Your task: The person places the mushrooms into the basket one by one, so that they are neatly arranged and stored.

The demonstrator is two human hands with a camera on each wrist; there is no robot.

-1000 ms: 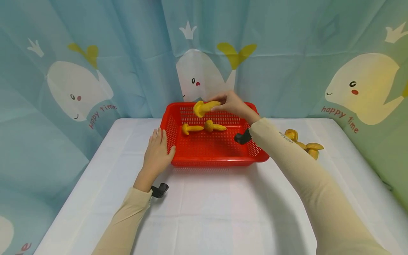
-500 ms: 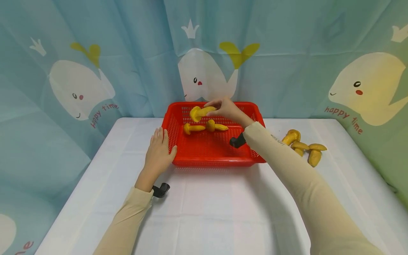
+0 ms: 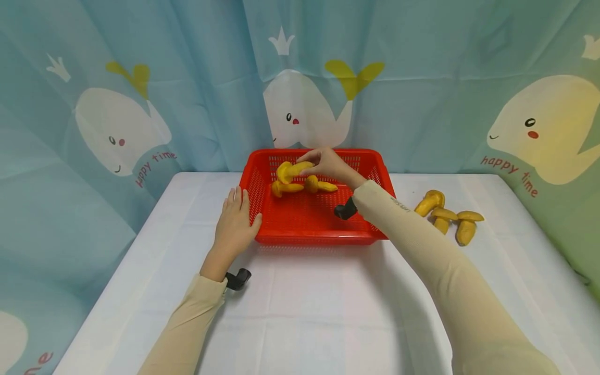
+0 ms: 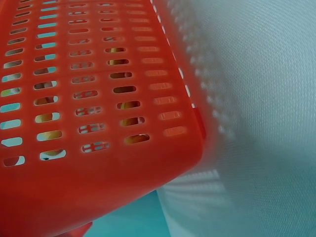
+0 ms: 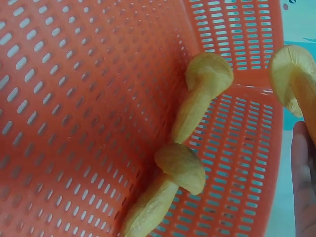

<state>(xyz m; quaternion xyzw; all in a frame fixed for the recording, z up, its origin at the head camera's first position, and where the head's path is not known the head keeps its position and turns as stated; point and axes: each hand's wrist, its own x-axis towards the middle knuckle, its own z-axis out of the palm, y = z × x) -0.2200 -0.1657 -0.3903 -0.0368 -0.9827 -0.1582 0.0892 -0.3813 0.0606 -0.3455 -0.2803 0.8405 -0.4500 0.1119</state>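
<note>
My right hand (image 3: 325, 162) pinches a yellow mushroom (image 3: 291, 171) by its stem, cap pointing left, over the back of the red basket (image 3: 319, 234). In the right wrist view the held mushroom (image 5: 294, 81) shows its pale underside at the right edge. Two mushrooms lie on the basket floor near the back wall: one on the left (image 3: 287, 189), partly overlapped by the held one, and another to its right (image 3: 320, 185). My left hand (image 3: 236, 221) rests at the basket's left side with fingers extended along the rim. The left wrist view shows the slotted basket wall (image 4: 98, 108).
Several things surround the basket. Three mushrooms (image 3: 442, 219) lie grouped on the white tablecloth (image 3: 300, 307) to the right, beyond my right forearm. A blue curtain (image 3: 206, 94) printed with whales hangs right behind the table.
My right hand has moved left and lower into the basket with the mushroom. The left hand stays at the basket's left side. The right forearm now uncovers more of the mushrooms on the table.
</note>
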